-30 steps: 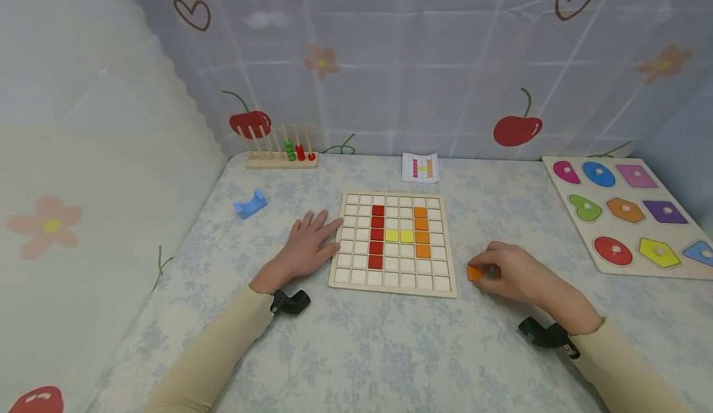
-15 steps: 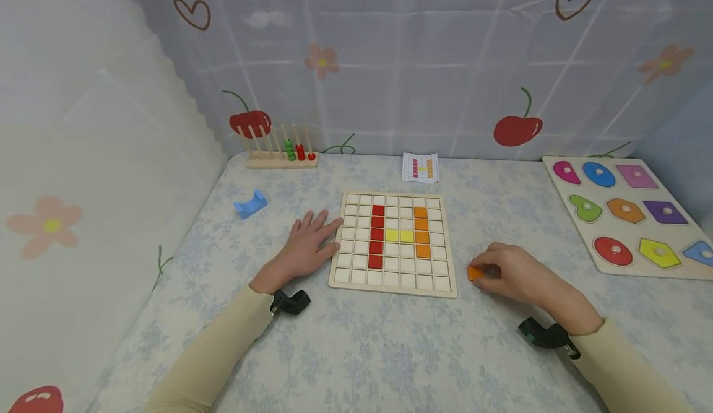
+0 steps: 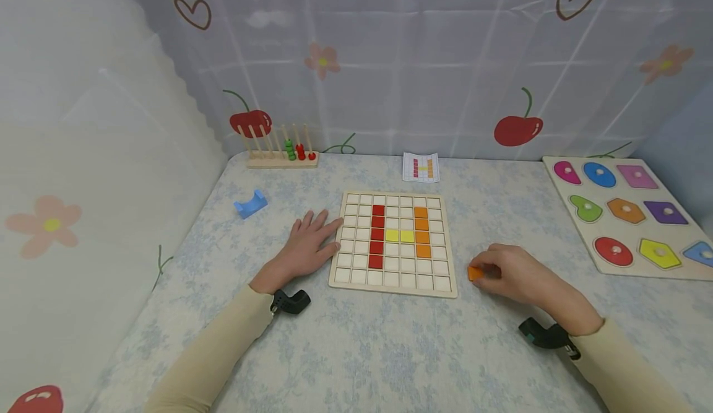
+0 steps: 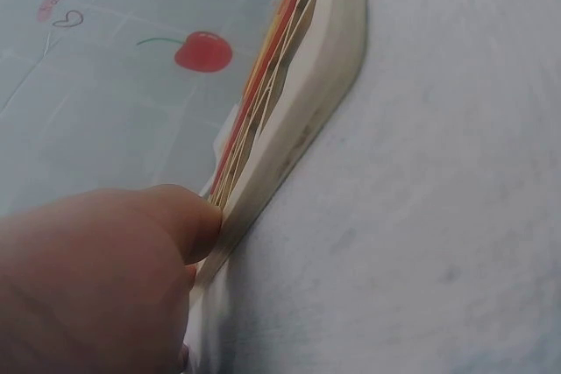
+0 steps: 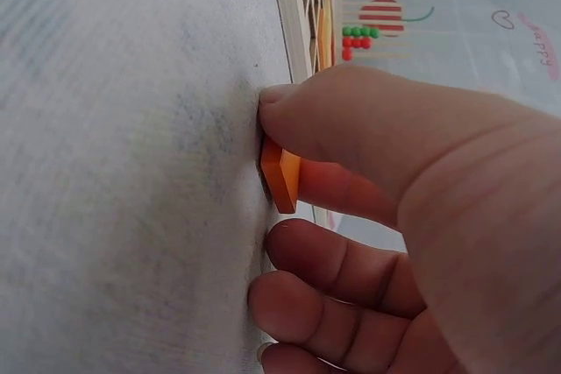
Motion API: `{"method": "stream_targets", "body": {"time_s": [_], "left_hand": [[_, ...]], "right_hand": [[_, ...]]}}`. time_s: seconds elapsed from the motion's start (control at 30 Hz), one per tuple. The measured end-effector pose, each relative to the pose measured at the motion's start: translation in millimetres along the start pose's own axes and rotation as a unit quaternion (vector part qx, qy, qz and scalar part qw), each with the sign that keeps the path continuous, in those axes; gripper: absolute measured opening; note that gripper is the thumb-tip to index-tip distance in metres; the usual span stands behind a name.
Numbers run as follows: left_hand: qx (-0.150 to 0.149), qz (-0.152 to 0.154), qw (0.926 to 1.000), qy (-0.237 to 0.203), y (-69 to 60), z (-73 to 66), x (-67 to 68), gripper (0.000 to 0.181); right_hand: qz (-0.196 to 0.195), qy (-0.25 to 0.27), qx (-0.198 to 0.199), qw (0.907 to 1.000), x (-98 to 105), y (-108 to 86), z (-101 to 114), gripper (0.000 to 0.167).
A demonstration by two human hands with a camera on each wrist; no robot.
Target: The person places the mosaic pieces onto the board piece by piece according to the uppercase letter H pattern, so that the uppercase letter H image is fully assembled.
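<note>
A wooden grid board (image 3: 392,288) lies flat in the middle of the table. Red tiles (image 3: 377,234) form one column on it, orange tiles (image 3: 421,225) a shorter column to the right, and two yellow tiles (image 3: 399,236) sit between them. Along the board's left edge rests my left hand (image 3: 303,249), fingers spread; its thumb touches the rim in the left wrist view. Right of the board, my right hand (image 3: 512,272) pinches a loose orange tile (image 5: 280,177) between thumb and index finger, low at the tabletop. The other fingers curl beside it.
Behind the board lies a printed pattern card (image 3: 421,168). A peg abacus with beads (image 3: 282,160) stands at the back left, near a blue curved piece (image 3: 251,205). A knobbed shape puzzle (image 3: 598,239) lies at the right. A patterned curtain (image 3: 390,60) hangs behind.
My right hand has shifted very slightly, still holding the orange tile at the same spot. The left hand and the board look unmoved.
</note>
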State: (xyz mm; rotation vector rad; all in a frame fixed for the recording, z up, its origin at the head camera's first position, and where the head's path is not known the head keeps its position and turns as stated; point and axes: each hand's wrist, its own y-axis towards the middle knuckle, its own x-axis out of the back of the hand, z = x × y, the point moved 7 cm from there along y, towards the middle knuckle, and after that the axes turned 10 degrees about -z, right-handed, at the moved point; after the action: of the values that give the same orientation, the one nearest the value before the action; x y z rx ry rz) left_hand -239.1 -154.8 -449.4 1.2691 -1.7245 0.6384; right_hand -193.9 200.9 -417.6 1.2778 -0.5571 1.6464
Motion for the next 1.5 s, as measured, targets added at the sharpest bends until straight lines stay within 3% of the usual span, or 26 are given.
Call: {"method": "stream_targets", "body": {"time_s": [0.5,0.77,1.2,1.5], "left_hand": [[0.0,-0.003,1.0,0.009,1.1,0.9,1.6,0.058],[0.006,-0.004,0.9999,0.009,0.1,5.1,1.1,0.058],[0.003,-0.001,0.9999,0.012,0.5,-1.0,2.3,0.058],[0.005,-0.001,1.0,0.005,0.1,-0.7,0.5,0.058]], "right_hand": [[0.003,0.002,-0.002,1.0,-0.8,5.6,3.4,0.013],[0.013,0.004,0.01,0.9999,-0.9,23.7,21.3,0.015],[0.015,0.013,0.042,0.9989,-13.2,46.7,46.4,0.016],[0.018,0.015,0.054,0.9982,-21.7,53.9,57.8,0.015]]}}
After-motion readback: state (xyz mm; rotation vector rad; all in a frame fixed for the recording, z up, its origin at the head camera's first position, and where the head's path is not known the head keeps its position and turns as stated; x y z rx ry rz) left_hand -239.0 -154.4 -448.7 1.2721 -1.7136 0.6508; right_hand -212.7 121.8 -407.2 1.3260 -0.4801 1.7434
